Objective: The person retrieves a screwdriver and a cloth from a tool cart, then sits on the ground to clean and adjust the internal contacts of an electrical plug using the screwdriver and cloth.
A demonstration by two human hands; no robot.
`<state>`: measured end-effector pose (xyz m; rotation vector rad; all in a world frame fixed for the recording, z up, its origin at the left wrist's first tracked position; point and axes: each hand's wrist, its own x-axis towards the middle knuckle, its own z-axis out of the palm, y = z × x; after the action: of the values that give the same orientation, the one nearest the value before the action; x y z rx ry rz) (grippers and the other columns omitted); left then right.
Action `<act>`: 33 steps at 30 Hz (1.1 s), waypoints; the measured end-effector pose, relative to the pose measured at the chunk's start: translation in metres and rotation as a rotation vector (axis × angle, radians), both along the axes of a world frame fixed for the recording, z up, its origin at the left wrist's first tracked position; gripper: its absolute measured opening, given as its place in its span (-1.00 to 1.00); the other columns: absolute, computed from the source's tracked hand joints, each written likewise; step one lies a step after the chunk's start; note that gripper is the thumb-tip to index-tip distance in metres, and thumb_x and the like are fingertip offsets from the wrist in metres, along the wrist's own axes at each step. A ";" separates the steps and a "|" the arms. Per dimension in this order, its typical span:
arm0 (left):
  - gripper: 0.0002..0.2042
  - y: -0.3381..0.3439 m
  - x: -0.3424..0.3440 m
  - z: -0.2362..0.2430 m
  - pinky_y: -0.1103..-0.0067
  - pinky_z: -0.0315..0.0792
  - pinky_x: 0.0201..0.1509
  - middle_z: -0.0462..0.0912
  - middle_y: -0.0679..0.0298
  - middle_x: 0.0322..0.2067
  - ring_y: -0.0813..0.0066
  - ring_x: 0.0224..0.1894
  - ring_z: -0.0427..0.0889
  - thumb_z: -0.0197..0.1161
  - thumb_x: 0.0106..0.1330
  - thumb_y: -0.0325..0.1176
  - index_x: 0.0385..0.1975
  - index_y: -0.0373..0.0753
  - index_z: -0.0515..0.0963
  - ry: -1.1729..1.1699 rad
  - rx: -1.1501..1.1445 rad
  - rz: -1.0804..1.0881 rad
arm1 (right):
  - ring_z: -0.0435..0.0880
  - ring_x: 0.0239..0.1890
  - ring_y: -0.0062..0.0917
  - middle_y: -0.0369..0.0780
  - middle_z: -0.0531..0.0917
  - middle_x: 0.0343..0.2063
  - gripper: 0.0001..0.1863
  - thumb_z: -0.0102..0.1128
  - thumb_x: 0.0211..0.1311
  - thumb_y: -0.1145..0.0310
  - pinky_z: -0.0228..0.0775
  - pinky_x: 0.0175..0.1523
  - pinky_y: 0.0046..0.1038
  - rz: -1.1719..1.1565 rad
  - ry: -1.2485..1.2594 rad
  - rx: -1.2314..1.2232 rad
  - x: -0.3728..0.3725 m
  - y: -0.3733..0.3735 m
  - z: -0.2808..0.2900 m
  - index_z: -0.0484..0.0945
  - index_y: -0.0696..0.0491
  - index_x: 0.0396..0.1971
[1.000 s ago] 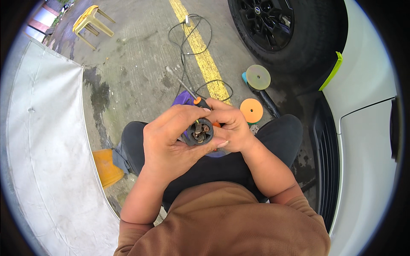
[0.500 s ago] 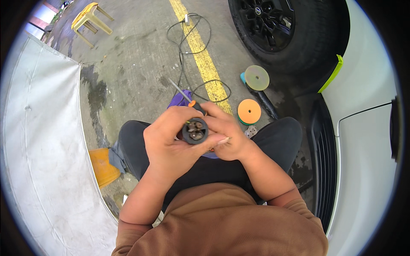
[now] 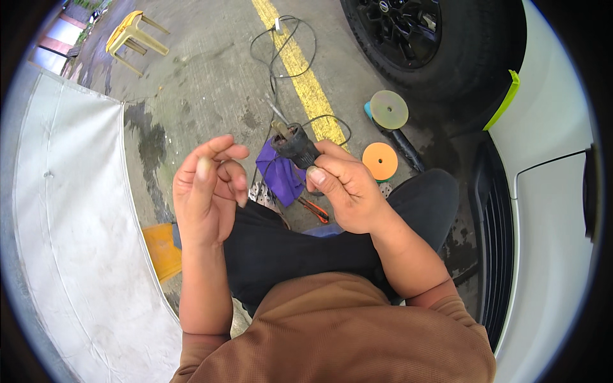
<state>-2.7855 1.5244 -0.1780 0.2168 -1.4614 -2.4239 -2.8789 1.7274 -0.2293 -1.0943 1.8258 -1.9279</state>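
Note:
My right hand (image 3: pixel 345 188) grips a black electrical plug (image 3: pixel 295 143) with its metal prongs pointing up and away, its black cable (image 3: pixel 281 45) trailing off over the concrete. My left hand (image 3: pixel 207 191) is raised to the left of the plug, apart from it, fingers loosely curled and holding nothing. Both hands are above my black-trousered knees. Below the plug a purple cloth (image 3: pixel 281 175) lies on the ground, with an orange-handled tool (image 3: pixel 313 209) beside it.
A white car (image 3: pixel 549 210) with a black tyre (image 3: pixel 440 45) stands at the right. An orange polishing pad (image 3: pixel 379 160) and a green-padded polisher (image 3: pixel 389 110) lie by the tyre. A yellow line (image 3: pixel 300 70) crosses the concrete. A white sheet (image 3: pixel 70 242) is at the left, a yellow stool (image 3: pixel 134 32) far off.
My left hand has let go of the plug and moved away to the left. My right hand now holds the plug alone, tilted up and forward.

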 end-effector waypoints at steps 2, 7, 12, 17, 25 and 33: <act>-0.43 0.008 0.000 0.002 0.60 0.59 -0.34 0.61 0.07 -0.09 0.44 -0.30 0.65 0.44 0.22 -0.37 0.19 -0.46 0.41 -0.032 -0.023 -0.031 | 0.58 -0.29 -0.20 -0.12 0.54 -0.29 -0.78 0.11 0.40 0.36 0.40 -0.19 -0.31 -0.064 0.056 0.030 0.001 0.001 0.001 0.54 0.17 -0.42; -0.38 0.032 -0.007 0.002 0.54 0.59 -0.06 0.57 0.07 0.04 0.41 -0.07 0.64 0.51 0.10 -0.43 0.18 -0.46 0.42 -0.078 -0.314 -0.065 | 0.60 -0.26 -0.20 -0.14 0.56 -0.25 -0.83 0.19 0.34 0.35 0.42 -0.20 -0.26 -0.092 0.117 0.100 0.008 -0.002 0.001 0.57 0.15 -0.38; -0.48 0.041 -0.007 0.005 0.51 0.53 0.08 0.62 0.14 -0.07 0.40 0.03 0.62 0.53 -0.02 -0.63 0.03 -0.38 0.55 -0.022 -0.620 -0.002 | 0.63 -0.23 -0.20 -0.13 0.57 -0.23 -0.82 0.36 0.16 0.38 0.47 -0.16 -0.26 -0.235 0.167 0.085 0.008 -0.008 -0.009 0.65 0.11 -0.27; -0.51 0.045 -0.008 0.002 0.45 0.50 0.14 0.62 0.12 -0.08 0.34 0.02 0.63 0.56 -0.10 -0.63 -0.10 -0.34 0.55 0.199 -0.739 0.060 | 0.65 -0.19 -0.31 -0.13 0.56 -0.19 -0.63 0.54 -0.08 0.47 0.52 -0.15 -0.38 -0.351 0.098 -0.095 0.011 -0.017 -0.019 0.67 0.10 -0.19; -0.52 0.059 -0.007 0.000 0.43 0.52 0.12 0.65 0.09 -0.09 0.32 -0.02 0.65 0.56 -0.09 -0.63 -0.12 -0.31 0.54 0.255 -0.689 0.134 | 0.63 -0.21 -0.41 -0.14 0.55 -0.18 -0.65 0.50 -0.08 0.54 0.50 -0.12 -0.44 -0.385 0.124 -0.177 0.013 -0.016 -0.022 0.67 0.14 -0.20; -0.56 0.064 -0.009 0.018 0.49 0.55 -0.05 0.74 0.17 -0.27 0.33 -0.21 0.71 0.59 -0.12 -0.49 -0.17 -0.33 0.65 0.226 -1.117 0.208 | 0.61 -0.16 -0.38 -0.13 0.55 -0.15 -0.81 0.29 0.13 0.60 0.47 -0.08 -0.42 -0.121 0.116 -0.283 0.005 -0.010 -0.020 0.63 0.23 -0.21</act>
<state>-2.7940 1.5884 -0.1600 -0.1497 -2.2470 -1.1415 -2.8741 1.7175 -0.2492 -1.2284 1.7504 -2.2926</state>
